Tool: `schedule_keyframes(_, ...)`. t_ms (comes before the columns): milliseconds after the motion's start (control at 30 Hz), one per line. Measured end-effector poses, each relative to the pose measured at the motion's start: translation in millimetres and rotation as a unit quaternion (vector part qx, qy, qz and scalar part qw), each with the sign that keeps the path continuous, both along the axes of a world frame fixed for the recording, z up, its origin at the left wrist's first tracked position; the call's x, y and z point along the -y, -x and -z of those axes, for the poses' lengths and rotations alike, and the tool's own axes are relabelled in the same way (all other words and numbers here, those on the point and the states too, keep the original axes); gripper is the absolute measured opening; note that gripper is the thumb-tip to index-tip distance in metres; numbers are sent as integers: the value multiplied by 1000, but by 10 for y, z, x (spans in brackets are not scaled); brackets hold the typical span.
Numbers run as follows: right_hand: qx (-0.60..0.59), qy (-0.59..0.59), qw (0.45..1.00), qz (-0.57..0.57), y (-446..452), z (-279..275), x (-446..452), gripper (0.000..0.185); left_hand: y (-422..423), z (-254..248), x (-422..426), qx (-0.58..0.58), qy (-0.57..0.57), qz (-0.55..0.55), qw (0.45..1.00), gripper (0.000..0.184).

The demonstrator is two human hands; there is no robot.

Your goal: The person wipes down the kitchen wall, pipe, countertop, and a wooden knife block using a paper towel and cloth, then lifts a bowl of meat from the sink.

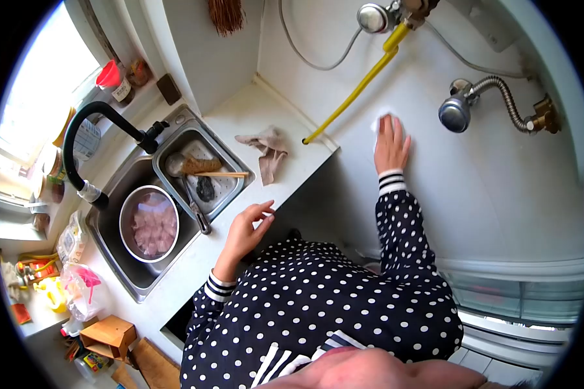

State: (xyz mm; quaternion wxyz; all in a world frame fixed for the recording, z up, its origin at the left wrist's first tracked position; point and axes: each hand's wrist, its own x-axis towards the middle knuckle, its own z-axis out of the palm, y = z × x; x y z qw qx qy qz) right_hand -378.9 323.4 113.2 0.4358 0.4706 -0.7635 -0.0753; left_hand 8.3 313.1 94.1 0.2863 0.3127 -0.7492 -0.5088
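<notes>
My right hand reaches out to the pale wall, its fingers flat over a small white wipe. Only the wipe's edge shows beside the fingertips. My left hand hovers by the counter's front edge, fingers loosely bent and apart, with nothing in it. On the counter beyond it lies a crumpled greyish cloth. A yellow hose runs down from a valve into a hole at the counter's corner, left of my right hand.
A double sink holds a pot of pink pieces in liquid. Its smaller basin has a ladle, chopsticks and scrubbers. A black faucet arches over the sink. A metal regulator juts out right of my right hand.
</notes>
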Motion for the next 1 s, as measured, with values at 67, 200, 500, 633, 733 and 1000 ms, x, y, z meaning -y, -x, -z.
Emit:
schedule_keyframes(67, -10, 2, 1000, 2, -120, -243, 81, 43, -19, -8, -16, 5, -12, 4, 1000, 33)
schedule_keyframes(200, -49, 32, 998, 33, -37, 30, 0, 46, -47, -78, 16, 4, -8, 6, 1000, 33)
schedule_keyframes(500, -33, -14, 999, 33, -75, 189, -26, 48, -112, -42, 32, -23, -42, -26, 999, 33)
schedule_keyframes(633, -15, -136, 990, -19, 174, 689, 37, 55, -125, -4, 8, -33, -50, -38, 997, 33)
schedule_keyframes(733, -71, -185, 980, -15, 31, 771, 480, 59, -67, -55, 14, -28, -54, -19, 998, 32)
schedule_keyframes(1000, -175, -281, 942, -63, 249, 1078, 183, 61, -117, 146, 14, -32, -56, -64, 996, 30)
